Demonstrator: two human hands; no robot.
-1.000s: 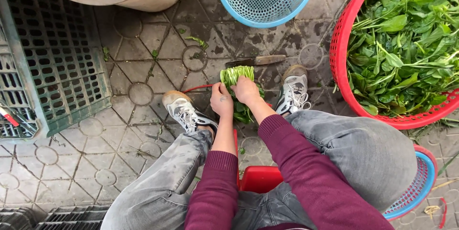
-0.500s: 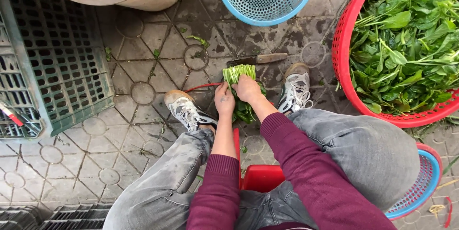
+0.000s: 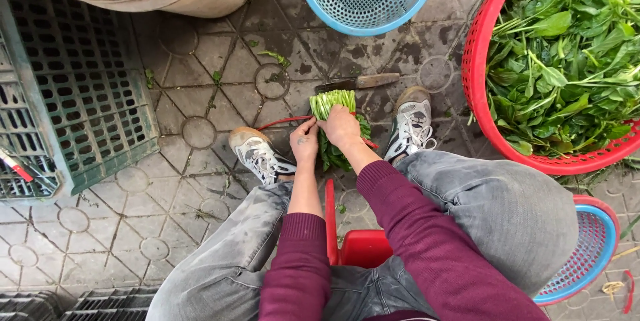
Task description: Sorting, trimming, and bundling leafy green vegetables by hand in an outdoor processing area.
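I see both hands low between my shoes, over the paved ground. My right hand (image 3: 341, 128) is closed around a bundle of green stems (image 3: 333, 102), cut ends pointing away from me. My left hand (image 3: 305, 142) sits just beside it, fingers curled, perhaps pinching a red band (image 3: 288, 121), though I cannot tell. A knife (image 3: 359, 82) lies just beyond the bundle, and a red basket of leaves (image 3: 481, 94) stands to the right.

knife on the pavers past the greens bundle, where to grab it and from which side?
Take the knife by its wooden handle at the right end, probably from above. It lies flat, with the dark blade toward the left, beside the bundle's cut stems; the handle end is clear of both hands.
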